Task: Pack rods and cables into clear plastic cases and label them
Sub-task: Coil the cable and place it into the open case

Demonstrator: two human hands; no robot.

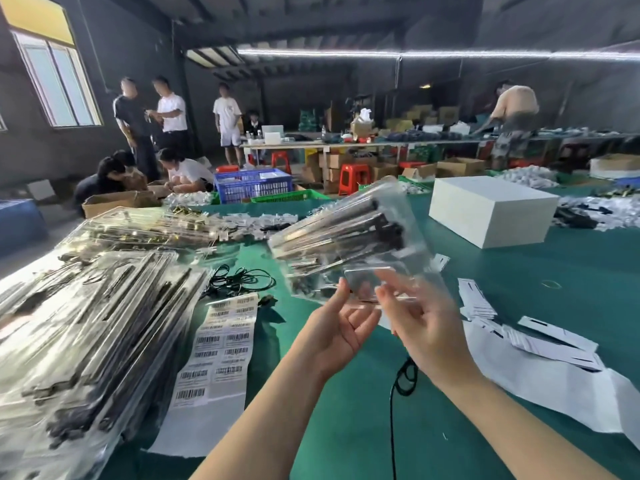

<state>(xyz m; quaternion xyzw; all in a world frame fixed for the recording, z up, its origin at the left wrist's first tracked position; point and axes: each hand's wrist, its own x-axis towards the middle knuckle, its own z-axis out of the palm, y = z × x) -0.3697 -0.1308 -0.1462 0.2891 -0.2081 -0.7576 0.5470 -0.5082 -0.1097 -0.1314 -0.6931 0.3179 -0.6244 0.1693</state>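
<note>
A green table [346,410] spans the view, loaded with packing stock. On its left side lies a big heap of filled clear cases [86,323], rods showing through the plastic. Far right stands a white box [491,209], shut and apart from everything else. Beside the heap, a long sheet of barcode labels [216,355] runs toward the near edge, and loose white cards [540,337] are scattered on white paper at the right. A tangle of black cables [239,280] sits just past the label sheet.

Above the middle of the table, 1 clear plastic case [349,237] is held up, tilted, with dark-tipped rods inside. The left hand [332,337] pinches its near end between thumb and fingertips, palm up. The right hand [422,323] grips the same end from the right, fingers curled on the plastic; motion blur hides the exact contact.
</note>
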